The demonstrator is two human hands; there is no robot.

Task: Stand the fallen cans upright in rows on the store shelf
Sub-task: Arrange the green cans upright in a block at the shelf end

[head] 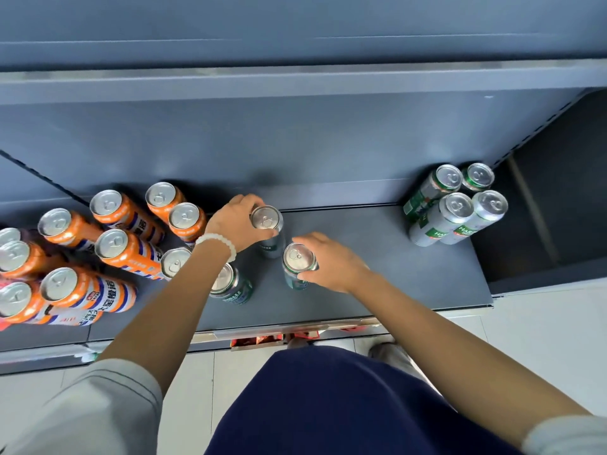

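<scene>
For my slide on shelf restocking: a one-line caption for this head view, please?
Each hand, left hand and right hand, grips an upright green can on the shelf, between orange cans and silver-green cans.

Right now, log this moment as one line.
left hand grips upright can | right hand grips upright can | shelf

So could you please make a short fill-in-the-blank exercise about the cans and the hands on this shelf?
1. The left hand grips the top of a ____ can.
2. The cans left of the hands are ____.
3. The group of cans at the right holds ____ cans.
4. The bracelet is on the ____ wrist.

Missing words: green; orange; four; left
</scene>
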